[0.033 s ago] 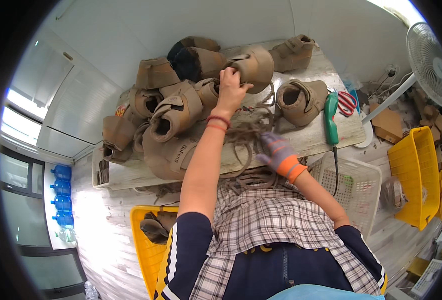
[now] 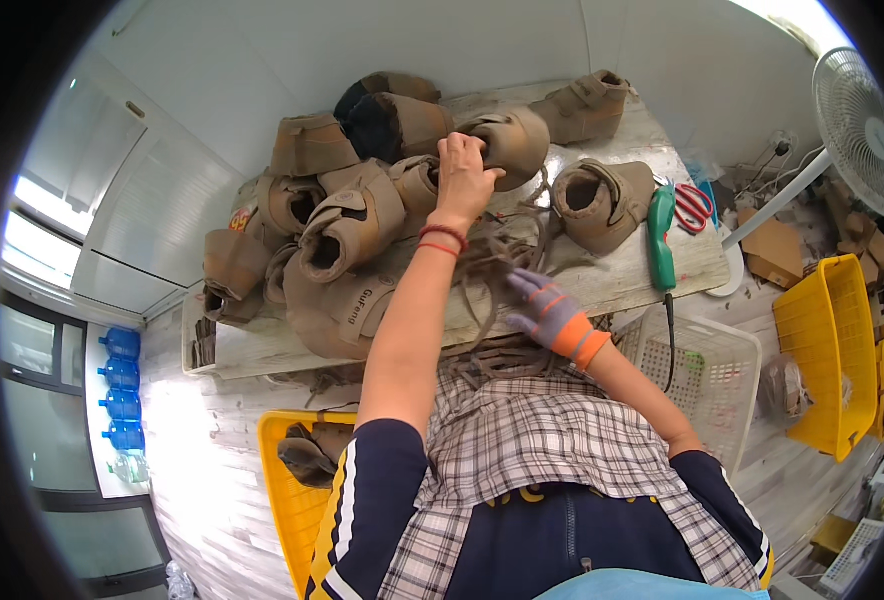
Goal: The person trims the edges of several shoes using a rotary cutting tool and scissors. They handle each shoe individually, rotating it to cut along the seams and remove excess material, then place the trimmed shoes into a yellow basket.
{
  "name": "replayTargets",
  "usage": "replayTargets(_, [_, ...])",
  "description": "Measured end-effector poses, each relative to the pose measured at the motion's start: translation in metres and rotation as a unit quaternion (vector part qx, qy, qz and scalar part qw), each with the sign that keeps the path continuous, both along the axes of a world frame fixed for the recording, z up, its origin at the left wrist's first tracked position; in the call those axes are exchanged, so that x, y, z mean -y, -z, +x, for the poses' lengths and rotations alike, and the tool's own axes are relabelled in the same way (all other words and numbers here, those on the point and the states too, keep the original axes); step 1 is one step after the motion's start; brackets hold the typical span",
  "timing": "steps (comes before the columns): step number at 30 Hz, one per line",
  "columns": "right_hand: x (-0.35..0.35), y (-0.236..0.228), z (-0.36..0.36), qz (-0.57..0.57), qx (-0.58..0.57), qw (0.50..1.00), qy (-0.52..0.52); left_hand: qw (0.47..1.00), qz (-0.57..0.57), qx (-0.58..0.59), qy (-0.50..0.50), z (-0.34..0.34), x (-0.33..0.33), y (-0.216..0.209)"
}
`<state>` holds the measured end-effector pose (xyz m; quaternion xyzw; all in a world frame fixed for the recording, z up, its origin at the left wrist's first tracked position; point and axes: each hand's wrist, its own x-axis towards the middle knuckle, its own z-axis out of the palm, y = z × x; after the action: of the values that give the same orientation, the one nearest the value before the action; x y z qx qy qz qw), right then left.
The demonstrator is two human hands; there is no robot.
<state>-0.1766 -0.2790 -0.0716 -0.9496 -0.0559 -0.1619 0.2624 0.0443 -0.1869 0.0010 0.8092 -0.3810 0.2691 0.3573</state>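
Observation:
My bare left hand (image 2: 462, 175), with red bands at the wrist, reaches across the table and grips the collar of a brown boot (image 2: 512, 140) lying on its side. My right hand (image 2: 545, 312) wears a grey glove with an orange cuff. It lies with its fingers spread on a tangle of brown laces (image 2: 487, 265) near the table's front edge. Several more brown boots (image 2: 347, 225) are heaped to the left of my left arm. Another single boot (image 2: 602, 205) lies to the right.
The pale wooden table (image 2: 612, 285) also carries a green hand tool (image 2: 660, 235) and red-handled scissors (image 2: 695, 205). A white mesh basket (image 2: 707, 360) and a yellow crate (image 2: 827, 350) stand at the right. At lower left, another yellow crate (image 2: 282, 505) holds a boot. A fan (image 2: 867, 130) stands far right.

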Motion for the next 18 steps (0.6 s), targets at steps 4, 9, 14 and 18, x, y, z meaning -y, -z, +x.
replayTargets(4, [0.03, 0.022, 0.001, 0.188, 0.062, 0.966, 0.167, 0.993, 0.002, -0.111, -0.026, -0.022, 0.019, 0.05])
replayTargets(9, [0.055, 0.049, 0.009, 0.355, 0.137, 0.898, 0.22, 0.962, 0.213, -0.095, 0.144, -0.029, 0.022, 0.11])
replayTargets(14, [0.056, 0.053, 0.002, 0.549, 0.127, 0.799, 0.21, 0.945, 0.239, -0.156, 0.162, -0.079, -0.028, 0.108])
replayTargets(18, [0.056, 0.054, -0.002, 0.544, 0.114, 0.806, 0.202, 0.937, 0.211, -0.212, 0.179, -0.179, -0.111, 0.104])
